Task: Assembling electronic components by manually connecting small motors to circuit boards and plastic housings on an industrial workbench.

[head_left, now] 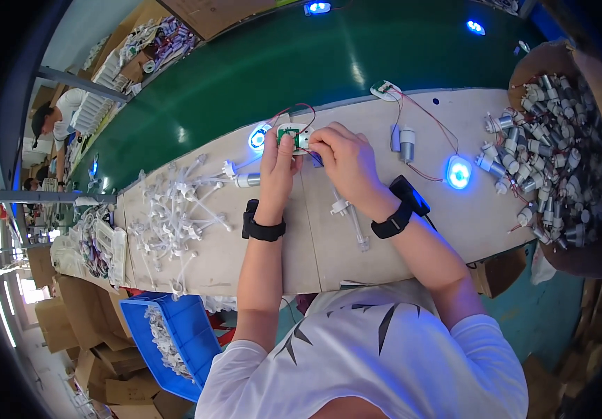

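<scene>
My left hand (277,171) grips a small white plastic housing with a green circuit board (288,135) in it, the thumb lying over the board. My right hand (346,159) is closed in a pinch at the housing's right edge, by a thin red wire (307,107); what its fingertips hold is too small to tell. Just left of the housing glows a blue light (258,137). A silver motor with a white end (246,180) lies beside my left wrist. Below my right hand lies a clear plastic stem with a white collar (341,207).
Clear and white stems (175,209) are heaped at left. To the right lie a wired white housing (385,89), a motor (407,145) and a lit blue lamp (459,172), before a cardboard tray of motors (559,160). Beyond runs a green belt (245,87). A blue crate (199,342) stands lower left.
</scene>
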{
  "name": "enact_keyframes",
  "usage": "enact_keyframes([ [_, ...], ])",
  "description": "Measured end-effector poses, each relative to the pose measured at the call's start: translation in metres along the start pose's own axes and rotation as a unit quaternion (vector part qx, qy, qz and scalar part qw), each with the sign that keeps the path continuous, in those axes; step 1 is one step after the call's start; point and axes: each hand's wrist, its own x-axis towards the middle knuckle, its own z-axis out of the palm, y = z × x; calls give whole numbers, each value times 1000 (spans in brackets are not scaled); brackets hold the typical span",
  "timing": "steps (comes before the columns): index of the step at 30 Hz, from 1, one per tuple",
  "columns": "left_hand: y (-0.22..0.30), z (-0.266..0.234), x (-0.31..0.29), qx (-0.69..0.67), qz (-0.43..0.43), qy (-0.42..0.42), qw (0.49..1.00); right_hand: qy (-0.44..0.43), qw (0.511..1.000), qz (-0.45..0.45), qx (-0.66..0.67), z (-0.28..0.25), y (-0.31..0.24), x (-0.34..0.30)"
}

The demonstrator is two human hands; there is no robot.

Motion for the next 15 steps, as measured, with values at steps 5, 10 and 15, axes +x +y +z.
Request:
enact_keyframes([
  [5, -7, 7, -3, 27, -3, -11, 1000, 43, 999, 5, -27, 5, -2, -2],
  [10, -17, 9, -3, 35, 33, -47, 998, 47, 996, -11, -77, 2, -6, -3],
  [15, -16, 10, -4, 22, 29, -38, 999, 49, 995, -20, -88, -1, -8, -3],
])
